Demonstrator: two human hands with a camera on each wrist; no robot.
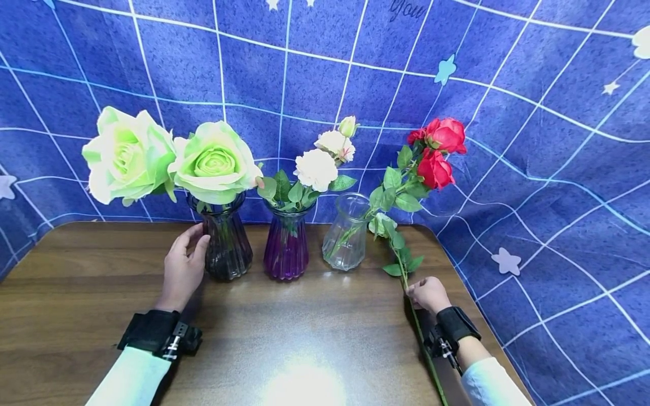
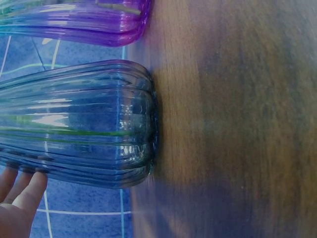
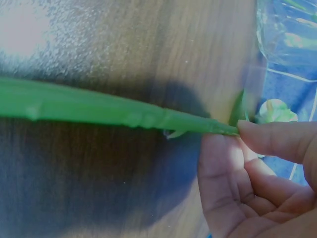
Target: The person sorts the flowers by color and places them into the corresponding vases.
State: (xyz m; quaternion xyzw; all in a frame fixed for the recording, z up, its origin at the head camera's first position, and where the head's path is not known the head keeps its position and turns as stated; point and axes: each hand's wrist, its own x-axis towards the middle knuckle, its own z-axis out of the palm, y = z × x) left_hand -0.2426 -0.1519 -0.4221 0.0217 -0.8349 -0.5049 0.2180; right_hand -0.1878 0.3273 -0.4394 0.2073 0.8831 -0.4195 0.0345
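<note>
My left hand (image 1: 184, 265) is at the left side of the dark grey ribbed vase (image 1: 228, 242), its fingertips (image 2: 35, 186) right at the glass and the thumb apart from them. Large pale green roses (image 1: 214, 160) rise above this vase. My right hand (image 1: 429, 294) pinches the long green stem (image 3: 124, 111) of a red rose spray (image 1: 435, 169) between thumb and fingers. The spray leans up and away over the table's right side, its leaves near the clear glass vase (image 1: 347, 239). Its lower stem runs down past the wrist toward the front edge.
Between the dark and clear vases stands a purple vase (image 1: 286, 248) holding white flowers (image 1: 317, 169). A small pale bloom (image 1: 382, 224) is beside the clear vase, which has a green stem showing in it. Blue gridded cloth (image 1: 325, 62) hangs behind the wooden table (image 1: 244, 344).
</note>
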